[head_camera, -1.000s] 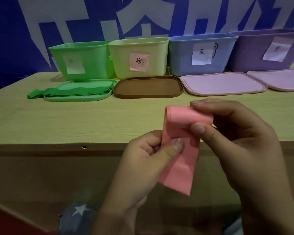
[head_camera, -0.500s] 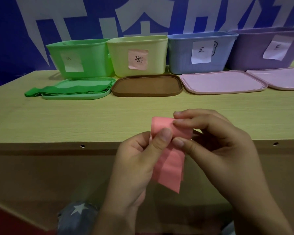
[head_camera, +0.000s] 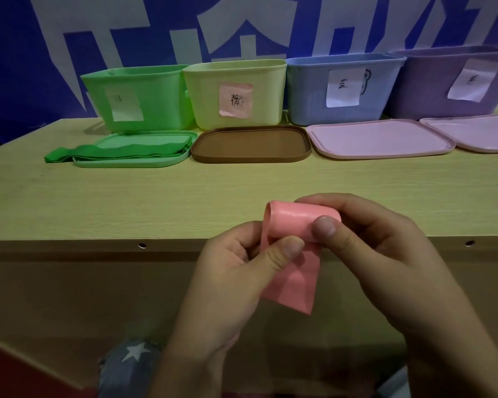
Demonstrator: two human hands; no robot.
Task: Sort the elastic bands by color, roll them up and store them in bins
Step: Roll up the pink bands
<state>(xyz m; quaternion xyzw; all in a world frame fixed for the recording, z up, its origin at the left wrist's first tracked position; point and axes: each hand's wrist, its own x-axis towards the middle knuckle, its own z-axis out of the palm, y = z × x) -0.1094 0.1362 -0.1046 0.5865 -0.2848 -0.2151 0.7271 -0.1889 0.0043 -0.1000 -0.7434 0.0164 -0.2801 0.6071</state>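
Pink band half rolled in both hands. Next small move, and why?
Probably keep rolling: the right hand pinches the rolled top of the pink elastic band, the left hand pinches it just below, and a flat tail hangs loose. Once rolled, it likely goes in the pink-labelled yellow-green bin.

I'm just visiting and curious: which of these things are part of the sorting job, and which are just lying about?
Part of the job:
- pink band, held by left hand and right hand
- green bands
- green bin
- yellow bin
- blue bin
- purple bin

Lying about:
- four lids, e.g. brown lid
- blue banner
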